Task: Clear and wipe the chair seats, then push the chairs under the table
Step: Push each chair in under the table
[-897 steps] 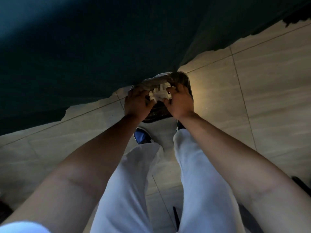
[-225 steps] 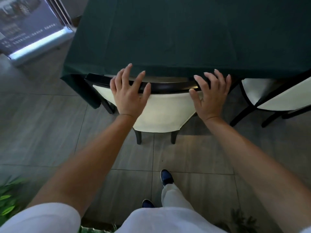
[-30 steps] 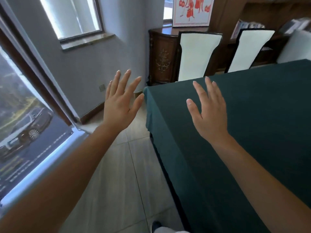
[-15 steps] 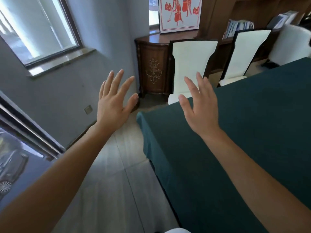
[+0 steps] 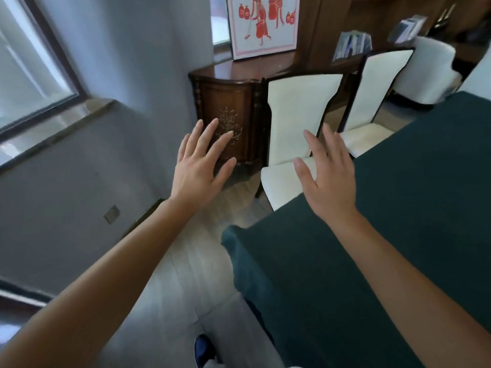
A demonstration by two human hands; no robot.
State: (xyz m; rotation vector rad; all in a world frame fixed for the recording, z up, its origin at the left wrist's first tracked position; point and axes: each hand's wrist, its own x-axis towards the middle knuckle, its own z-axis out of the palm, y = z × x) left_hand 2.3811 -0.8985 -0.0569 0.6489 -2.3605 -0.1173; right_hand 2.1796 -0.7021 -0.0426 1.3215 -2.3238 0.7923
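Observation:
A table under a dark green cloth [image 5: 385, 235] fills the right side. At its far side stand two chairs with cream seats and backs in black frames: the near chair [image 5: 297, 112] and a second chair [image 5: 380, 83] to its right, both pulled out from the table. My left hand [image 5: 199, 168] is raised over the floor with fingers spread and empty. My right hand [image 5: 329, 179] is raised above the table corner, fingers straight, holding nothing. Both hands are short of the near chair and touch nothing.
A carved brown cabinet [image 5: 228, 102] stands against the wall just left of the near chair, with a red-and-white picture [image 5: 263, 22] on it. A white armchair [image 5: 430, 73] sits at the back right. A grey wall with a window [image 5: 29, 75] runs along the left, beside a tiled floor [image 5: 202, 261].
The view has moved forward along the table's left side. The two chairs and the cabinet are nearer and larger. Both hands stay raised, spread and empty.

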